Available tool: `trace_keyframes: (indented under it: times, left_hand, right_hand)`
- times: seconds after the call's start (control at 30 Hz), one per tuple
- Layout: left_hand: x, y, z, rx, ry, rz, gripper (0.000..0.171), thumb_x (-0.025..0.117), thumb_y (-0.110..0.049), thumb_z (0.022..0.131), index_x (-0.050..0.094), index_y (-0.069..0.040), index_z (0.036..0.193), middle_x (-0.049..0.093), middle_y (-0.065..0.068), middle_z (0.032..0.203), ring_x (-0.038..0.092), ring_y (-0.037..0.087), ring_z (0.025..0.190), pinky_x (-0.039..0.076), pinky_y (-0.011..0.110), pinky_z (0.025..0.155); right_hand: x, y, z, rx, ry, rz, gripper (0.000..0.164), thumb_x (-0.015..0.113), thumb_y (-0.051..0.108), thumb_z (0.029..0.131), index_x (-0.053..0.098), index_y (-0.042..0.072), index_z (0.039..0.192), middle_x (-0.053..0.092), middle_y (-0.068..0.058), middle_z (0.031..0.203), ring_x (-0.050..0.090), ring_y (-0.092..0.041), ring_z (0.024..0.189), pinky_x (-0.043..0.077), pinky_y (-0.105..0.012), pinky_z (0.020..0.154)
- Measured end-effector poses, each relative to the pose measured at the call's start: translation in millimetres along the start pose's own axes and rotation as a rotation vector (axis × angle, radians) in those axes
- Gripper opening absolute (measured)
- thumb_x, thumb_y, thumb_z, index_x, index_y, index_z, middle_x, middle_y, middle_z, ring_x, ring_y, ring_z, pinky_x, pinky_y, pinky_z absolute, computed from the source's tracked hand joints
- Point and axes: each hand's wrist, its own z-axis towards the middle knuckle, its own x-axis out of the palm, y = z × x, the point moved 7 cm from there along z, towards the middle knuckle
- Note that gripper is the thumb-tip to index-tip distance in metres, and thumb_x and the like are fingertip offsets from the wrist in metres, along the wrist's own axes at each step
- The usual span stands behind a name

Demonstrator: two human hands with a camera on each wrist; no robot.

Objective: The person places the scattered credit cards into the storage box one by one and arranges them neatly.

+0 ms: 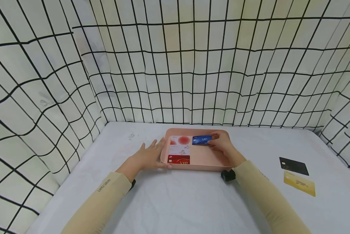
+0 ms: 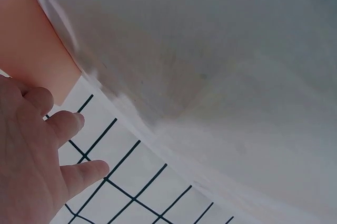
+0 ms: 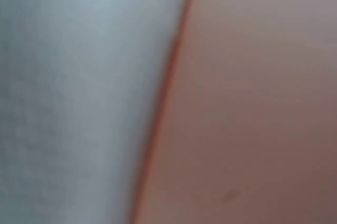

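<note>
Fingers of the right hand [image 1: 223, 143] pinch the right end of a blue VIP card [image 1: 199, 139], which is over the far half of the pink tray [image 1: 204, 156]; whether it touches the tray floor I cannot tell. Fingers of the left hand [image 1: 150, 157] are spread wide, against the tray's left side, with the thumb at its near left corner. Inside the tray, along its left side, a red VIP card [image 1: 178, 159] lies nearest the front wall. Behind it is a pale printed patch with a red circle [image 1: 184, 140]; I cannot tell if that is one card or more. Just in front of the tray's near right corner is a dark wrist device [image 1: 228, 175]. Well to the right of the tray, a black card [image 1: 293, 165] and a gold card [image 1: 299, 183] lie on the white table [image 1: 175, 201], the gold one nearer the person. Beyond the tray stands a white wall with black grid lines [image 1: 169, 65].
</note>
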Motion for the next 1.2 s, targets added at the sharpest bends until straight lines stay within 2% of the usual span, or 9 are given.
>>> trace_keyframes:
  times: [0.2,0.5,0.67,0.77,0.97,1.2]
  left_hand:
    - [-0.7,-0.2,0.3,-0.001,0.004,0.003,0.122,0.068,-0.072,0.083,0.007,-0.005,0.165,0.013,0.012,0.171,0.01,0.04,0.155,0.005,0.07,0.118]
    - [-0.5,-1.1,1.4,-0.003,0.002,0.01,0.122,0.068,-0.072,0.083,0.008,-0.005,0.165,0.013,0.012,0.171,0.01,0.04,0.155,0.005,0.07,0.118]
    - [-0.6,-1.3,0.6,-0.007,0.006,0.006,0.12,0.068,-0.071,0.084,0.009,-0.006,0.165,0.013,0.012,0.171,0.01,0.04,0.155,0.005,0.07,0.118]
    - [-1.1,-1.3,-0.1,-0.01,0.007,0.0,0.12,0.069,-0.071,0.083,0.009,-0.006,0.165,0.013,0.012,0.171,0.01,0.04,0.155,0.005,0.07,0.118]
    - [-1.2,-1.7,0.0,-0.006,0.005,0.004,0.121,0.068,-0.073,0.083,0.009,-0.006,0.165,0.013,0.012,0.171,0.011,0.04,0.155,0.007,0.071,0.117]
    - [-1.8,-2.1,0.4,-0.007,0.009,0.008,0.121,0.068,-0.072,0.083,0.008,-0.006,0.165,0.012,0.012,0.171,0.01,0.04,0.155,0.006,0.07,0.118]
  right_hand:
    - [4.9,5.2,-4.5,-0.055,0.045,-0.196,0.047,0.067,-0.003,0.095,0.053,-0.008,0.14,0.056,-0.027,0.128,0.061,-0.028,0.097,0.059,-0.03,0.078]
    - [4.4,10.5,-6.2,-0.082,0.048,-0.345,0.042,0.07,-0.002,0.094,0.061,-0.005,0.135,0.059,-0.024,0.125,0.058,-0.03,0.102,0.055,-0.027,0.074]
    - [7.4,13.0,-2.6,-0.128,0.049,-0.537,0.036,0.071,0.003,0.094,0.067,-0.004,0.13,0.063,-0.02,0.122,0.057,-0.03,0.104,0.051,-0.027,0.072]
    - [8.8,13.7,-1.9,-0.147,0.046,-0.601,0.035,0.07,0.005,0.095,0.068,-0.003,0.129,0.065,-0.018,0.119,0.058,-0.029,0.102,0.048,-0.026,0.069]
    - [8.0,14.2,-3.4,-0.155,0.048,-0.596,0.036,0.068,0.003,0.095,0.067,-0.005,0.13,0.065,-0.017,0.109,0.061,-0.026,0.09,0.044,-0.024,0.059]
    - [10.5,17.5,-4.6,-0.177,0.065,-0.677,0.039,0.069,0.007,0.097,0.065,-0.005,0.134,0.061,-0.011,0.088,0.059,-0.02,0.072,0.04,-0.023,0.054]
